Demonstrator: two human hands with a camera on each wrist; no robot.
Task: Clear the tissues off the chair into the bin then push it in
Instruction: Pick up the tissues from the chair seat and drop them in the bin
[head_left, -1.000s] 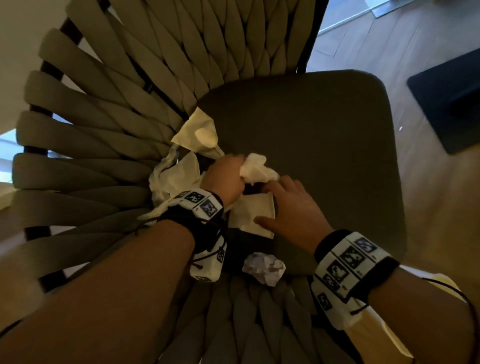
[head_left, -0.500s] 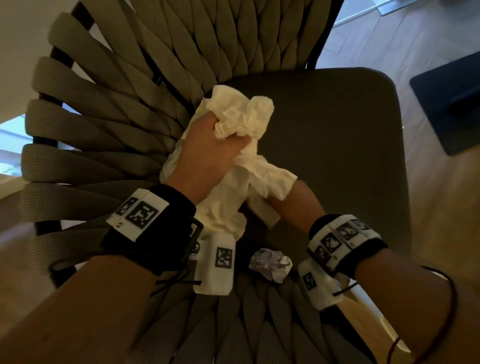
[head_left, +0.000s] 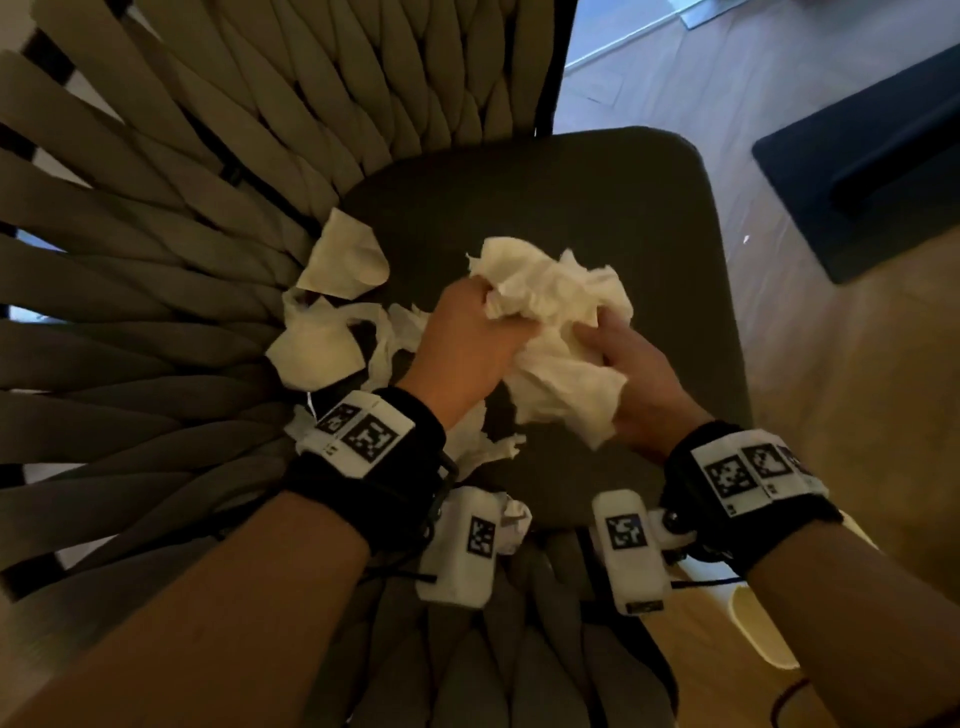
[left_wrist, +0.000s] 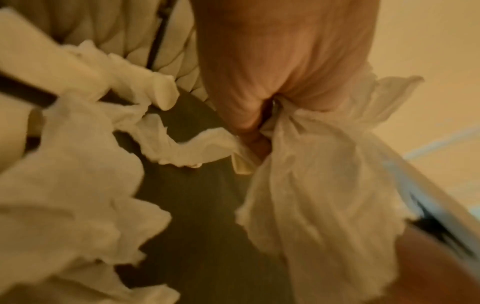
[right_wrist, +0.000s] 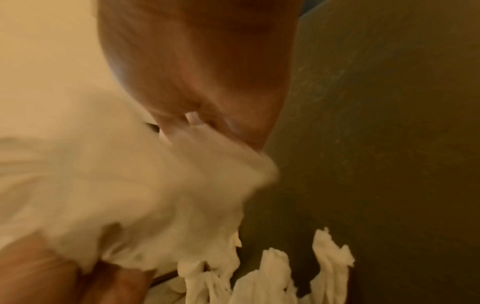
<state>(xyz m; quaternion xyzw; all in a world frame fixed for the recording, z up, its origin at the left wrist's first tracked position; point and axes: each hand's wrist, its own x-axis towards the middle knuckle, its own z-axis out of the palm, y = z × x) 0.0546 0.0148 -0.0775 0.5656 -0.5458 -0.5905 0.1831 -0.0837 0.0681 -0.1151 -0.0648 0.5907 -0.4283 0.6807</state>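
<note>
A crumpled bunch of white tissues (head_left: 556, 317) is held above the dark chair seat (head_left: 597, 208). My left hand (head_left: 467, 343) grips it from the left and my right hand (head_left: 623, 369) holds it from the right, fingers curled into the paper. Loose tissues (head_left: 332, 312) lie at the seat's left edge against the woven backrest (head_left: 182, 234). A small crumpled ball (head_left: 514, 519) sits at the near edge, partly behind my left wrist's device. In the left wrist view my fist clutches a hanging tissue (left_wrist: 311, 174). The right wrist view shows blurred tissue (right_wrist: 155, 195) under my fingers.
Wooden floor (head_left: 841, 415) lies to the right of the chair. A dark mat (head_left: 862, 171) lies on it at the upper right. A pale rounded object (head_left: 763, 629) sits on the floor at the lower right, mostly hidden by my right arm.
My left hand has carried the bunch rightward over the middle of the seat. My right hand has come up and taken hold of the bunch's right side.
</note>
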